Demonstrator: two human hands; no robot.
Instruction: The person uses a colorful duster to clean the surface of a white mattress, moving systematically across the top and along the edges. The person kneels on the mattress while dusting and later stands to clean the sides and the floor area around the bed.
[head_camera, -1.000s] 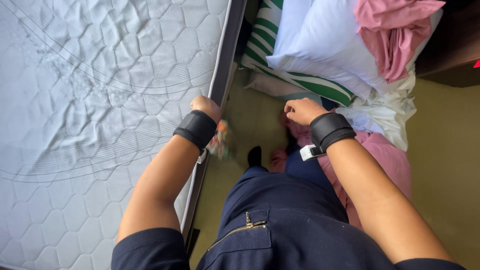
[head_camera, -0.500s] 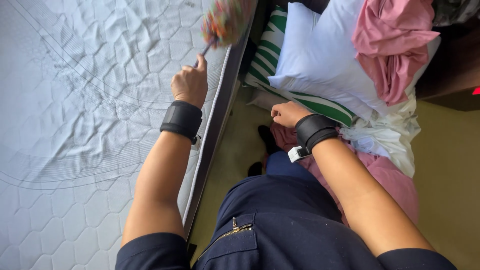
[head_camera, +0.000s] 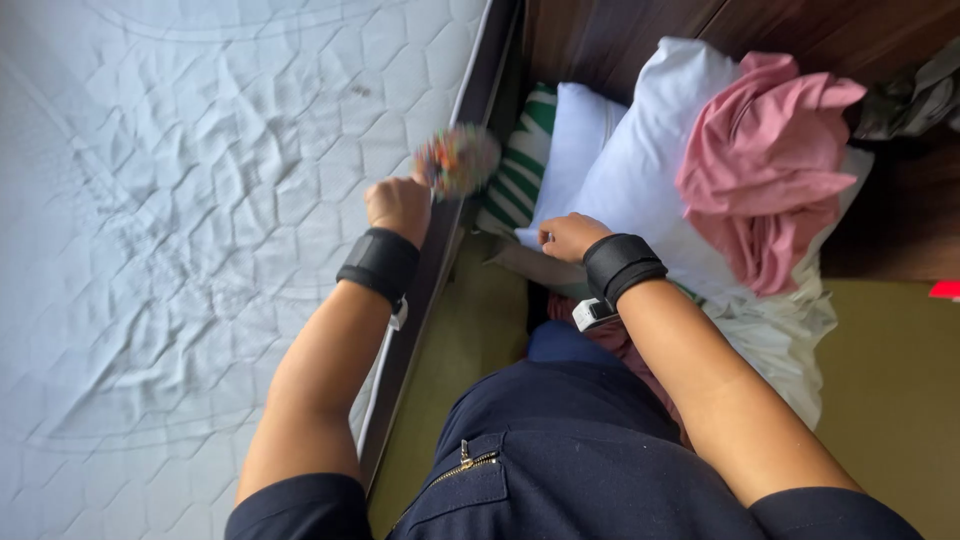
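Bare white quilted mattress (head_camera: 200, 200) fills the left, no sheet on it, creased. Left hand (head_camera: 400, 208) over the mattress's right edge, fingers closed around the handle of a blurred multicoloured fluffy duster (head_camera: 457, 160), head above that edge. Right of the mattress, across the dark bed frame (head_camera: 440, 260): right hand (head_camera: 570, 237), fingers curled, whether gripping anything cannot be told, beside a white pillow (head_camera: 640, 170); pink crumpled cloth (head_camera: 765, 170) on top. Judged: dusting underway, bedding not yet on.
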